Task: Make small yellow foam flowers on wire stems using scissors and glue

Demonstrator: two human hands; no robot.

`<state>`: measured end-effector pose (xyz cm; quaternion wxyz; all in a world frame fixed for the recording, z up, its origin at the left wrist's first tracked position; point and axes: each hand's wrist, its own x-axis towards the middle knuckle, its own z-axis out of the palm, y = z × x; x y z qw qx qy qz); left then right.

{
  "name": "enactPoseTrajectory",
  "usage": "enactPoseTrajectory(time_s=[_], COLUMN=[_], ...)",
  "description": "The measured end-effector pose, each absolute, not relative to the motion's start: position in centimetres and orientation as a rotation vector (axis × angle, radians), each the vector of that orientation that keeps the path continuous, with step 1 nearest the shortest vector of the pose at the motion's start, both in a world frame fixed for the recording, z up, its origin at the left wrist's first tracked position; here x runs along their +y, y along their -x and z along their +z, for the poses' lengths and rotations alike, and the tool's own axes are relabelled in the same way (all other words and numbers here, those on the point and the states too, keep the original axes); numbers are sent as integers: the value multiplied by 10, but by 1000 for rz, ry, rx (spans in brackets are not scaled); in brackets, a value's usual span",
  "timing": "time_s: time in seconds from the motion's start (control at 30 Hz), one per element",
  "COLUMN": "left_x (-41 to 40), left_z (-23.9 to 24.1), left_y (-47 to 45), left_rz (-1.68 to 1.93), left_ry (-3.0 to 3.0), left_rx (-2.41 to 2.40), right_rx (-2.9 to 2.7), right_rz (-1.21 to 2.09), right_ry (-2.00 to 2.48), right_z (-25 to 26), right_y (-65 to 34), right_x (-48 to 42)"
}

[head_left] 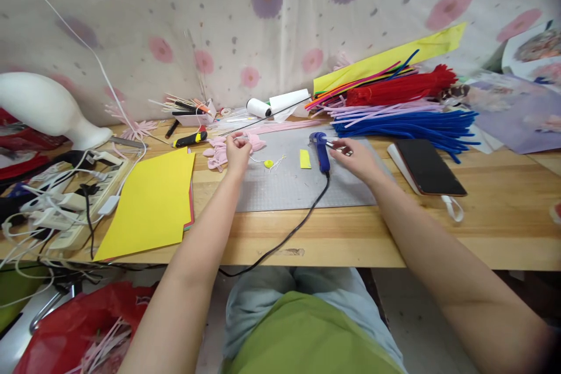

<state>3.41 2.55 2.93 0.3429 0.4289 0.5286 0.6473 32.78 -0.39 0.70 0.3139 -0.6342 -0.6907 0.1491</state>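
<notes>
My left hand (237,151) is closed in a pinch over a heap of pink pipe-cleaner petals (219,152) on the grey mat (298,184). A thin white wire seems to run from it to a small yellow bead (269,163). My right hand (357,158) rests on the mat beside the blue glue gun (322,151), fingers curled on a small metal piece I cannot make out. A yellow paper scrap (305,159) lies between the hands.
Yellow card sheets (151,204) lie at the left, beside power strips with tangled cables (65,198). Bundles of blue, pink and red pipe cleaners (403,111) fill the back right. A phone (429,166) lies at the right. The glue gun's black cord (284,239) drops over the front edge.
</notes>
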Motion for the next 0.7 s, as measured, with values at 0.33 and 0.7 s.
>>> enactPoseTrajectory(time_s=[0.33, 0.7], left_x=[22, 0], left_z=[8, -7], left_y=[-2, -59], left_rz=[1546, 1339], left_ry=[-1181, -1747], left_rx=[1608, 1679], right_rx=[-1808, -1832], right_rz=[501, 434], right_ry=[1905, 1818], right_z=[-1, -13], right_y=[-285, -286], right_x=[12, 51])
